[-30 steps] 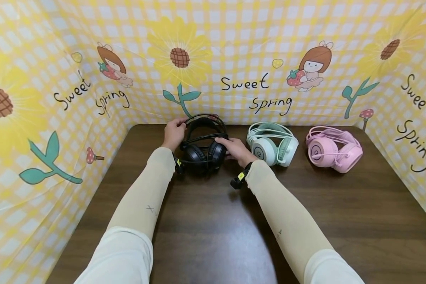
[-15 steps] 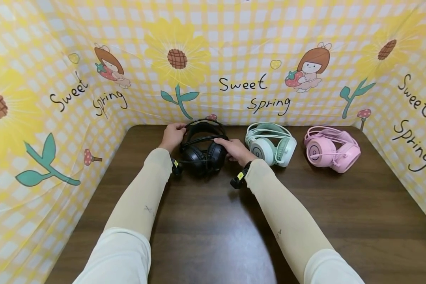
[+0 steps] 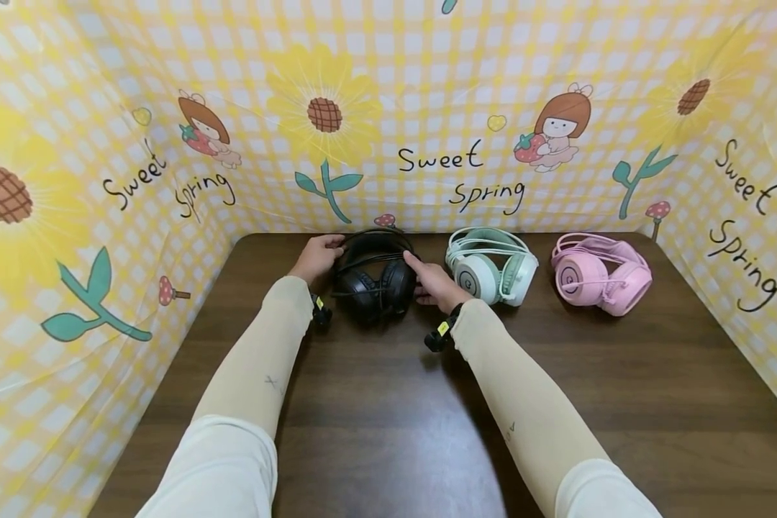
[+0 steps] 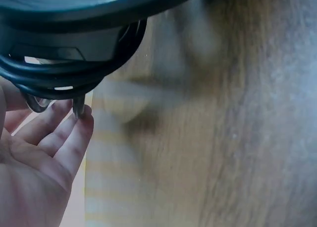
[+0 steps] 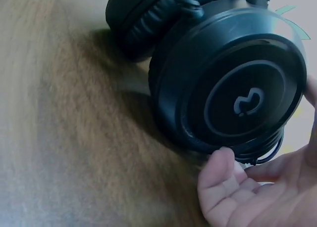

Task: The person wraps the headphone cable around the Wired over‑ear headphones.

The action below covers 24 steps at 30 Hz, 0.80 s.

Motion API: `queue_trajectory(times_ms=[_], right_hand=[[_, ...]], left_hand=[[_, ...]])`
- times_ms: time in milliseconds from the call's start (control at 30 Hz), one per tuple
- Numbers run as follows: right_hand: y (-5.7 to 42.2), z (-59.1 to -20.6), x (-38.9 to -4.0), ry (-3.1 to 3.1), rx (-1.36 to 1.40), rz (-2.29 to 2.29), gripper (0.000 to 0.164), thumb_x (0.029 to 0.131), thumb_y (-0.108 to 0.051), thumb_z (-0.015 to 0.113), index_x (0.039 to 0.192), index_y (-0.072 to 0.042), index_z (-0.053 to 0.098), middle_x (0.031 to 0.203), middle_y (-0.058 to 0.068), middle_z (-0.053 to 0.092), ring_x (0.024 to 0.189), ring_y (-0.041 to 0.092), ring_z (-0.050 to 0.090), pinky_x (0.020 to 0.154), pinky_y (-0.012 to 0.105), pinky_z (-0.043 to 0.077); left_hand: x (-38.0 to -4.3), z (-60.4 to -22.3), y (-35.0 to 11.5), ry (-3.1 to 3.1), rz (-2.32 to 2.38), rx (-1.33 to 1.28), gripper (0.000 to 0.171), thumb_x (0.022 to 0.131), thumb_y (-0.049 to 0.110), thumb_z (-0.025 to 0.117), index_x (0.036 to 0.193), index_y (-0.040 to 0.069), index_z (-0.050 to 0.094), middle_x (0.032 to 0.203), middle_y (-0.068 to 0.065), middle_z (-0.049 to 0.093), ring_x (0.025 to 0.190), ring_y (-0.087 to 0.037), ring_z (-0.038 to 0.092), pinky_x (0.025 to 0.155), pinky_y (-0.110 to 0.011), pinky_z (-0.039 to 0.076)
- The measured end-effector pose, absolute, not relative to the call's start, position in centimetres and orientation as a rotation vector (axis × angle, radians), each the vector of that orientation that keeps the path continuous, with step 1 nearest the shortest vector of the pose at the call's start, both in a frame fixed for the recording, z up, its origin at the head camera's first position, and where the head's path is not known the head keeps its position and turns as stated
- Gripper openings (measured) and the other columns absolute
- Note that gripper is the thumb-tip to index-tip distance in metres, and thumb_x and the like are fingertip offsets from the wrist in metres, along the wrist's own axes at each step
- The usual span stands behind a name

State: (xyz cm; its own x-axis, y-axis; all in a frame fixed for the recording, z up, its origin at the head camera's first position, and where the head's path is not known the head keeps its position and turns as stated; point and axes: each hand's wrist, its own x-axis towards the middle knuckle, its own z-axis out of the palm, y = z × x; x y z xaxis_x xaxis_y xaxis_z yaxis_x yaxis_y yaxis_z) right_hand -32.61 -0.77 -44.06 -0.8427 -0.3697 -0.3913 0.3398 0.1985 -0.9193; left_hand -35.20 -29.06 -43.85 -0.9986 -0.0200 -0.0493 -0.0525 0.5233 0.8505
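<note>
A black over-ear headset [image 3: 375, 288] stands at the back of the wooden table, headband toward the wall. My left hand [image 3: 317, 259] is at the left side of its headband; in the left wrist view the fingers [image 4: 74, 143] extend loosely, tips right at the thin metal band ends. On the other side my right hand [image 3: 437, 284] has its thumb along the edge of the right ear cup, fingers spread apart below. The right wrist view shows a fingertip [image 5: 220, 160] at the rim of the ear cup [image 5: 237, 98], which bears a grey logo. The thumb is mostly hidden there.
A mint-green and white headset [image 3: 492, 270] stands close to the right of my right hand. Farther right is a pink headset [image 3: 602, 273]. Yellow checked cloth [image 3: 427, 86] with flower prints rises behind the table [image 3: 375, 432] and at both sides.
The black headset's headband has come down slightly and the headset has shifted a little right. My right thumb has slid from the front of the ear cup out to its edge.
</note>
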Motion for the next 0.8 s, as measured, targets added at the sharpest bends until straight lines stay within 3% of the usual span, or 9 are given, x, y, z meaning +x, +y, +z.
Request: queue_trajectory(times_ms=[100,267,333,433,500,800], right_hand=[[-0.9,-44.4,-32.6,1.923,-0.037,-1.72,0.086,0.091,-0.067,0.047,0.148,-0.005,0.033,0.133,0.016,0.043,0.1,0.027,0.052,0.086,0.041,0.049],[-0.7,-44.7,-31.9,1.939,-0.105,-1.75,0.069,0.094,-0.062,0.047,0.123,0.001,0.047,0.11,0.016,0.049,0.09,0.028,0.055,0.083,0.042,0.049],[-0.2,-44.5,-31.3,1.97,-0.155,-1.751,0.069,0.096,-0.059,0.047,0.129,0.002,0.046,0.115,0.017,0.051,0.097,0.03,0.056,0.085,0.043,0.049],[0.7,-44.0,-30.4,2.036,-0.231,-1.747,0.075,0.097,-0.056,0.047,0.148,-0.003,0.035,0.136,0.016,0.046,0.113,0.036,0.053,0.089,0.043,0.049],[1.5,-43.6,-29.8,2.081,-0.271,-1.744,0.073,0.098,-0.054,0.048,0.15,-0.004,0.033,0.141,0.016,0.044,0.113,0.038,0.051,0.089,0.042,0.049],[5.9,-41.5,-27.4,2.33,-0.425,-1.727,0.057,0.101,-0.034,0.054,0.145,-0.002,0.04,0.122,0.016,0.048,0.102,0.043,0.054,0.08,0.042,0.052]], left_hand=[[-35.0,-44.2,-29.4,2.704,1.539,-0.05,0.043,0.1,0.006,0.05,0.142,0.001,0.048,0.139,-0.019,0.05,0.128,-0.031,0.047,0.1,-0.043,0.04],[-34.0,-44.3,-30.3,2.774,1.552,-0.089,0.041,0.1,0.01,0.052,0.14,0.003,0.051,0.134,-0.017,0.054,0.12,-0.031,0.052,0.092,-0.045,0.046],[-33.3,-44.1,-30.7,2.82,1.538,-0.085,0.04,0.1,0.011,0.052,0.139,0.004,0.053,0.131,-0.016,0.056,0.118,-0.031,0.053,0.091,-0.046,0.047],[-32.0,-43.6,-31.0,2.896,1.498,-0.041,0.04,0.1,0.013,0.053,0.139,0.005,0.053,0.13,-0.015,0.057,0.119,-0.03,0.053,0.094,-0.046,0.045],[-30.9,-43.4,-31.1,2.947,1.456,-0.02,0.04,0.101,0.016,0.053,0.14,0.007,0.052,0.131,-0.016,0.057,0.12,-0.03,0.053,0.095,-0.047,0.044],[-26.4,-42.5,-30.9,3.069,1.314,0.013,0.047,0.101,0.036,0.052,0.144,0.017,0.049,0.136,-0.014,0.054,0.12,-0.031,0.053,0.094,-0.05,0.044]])
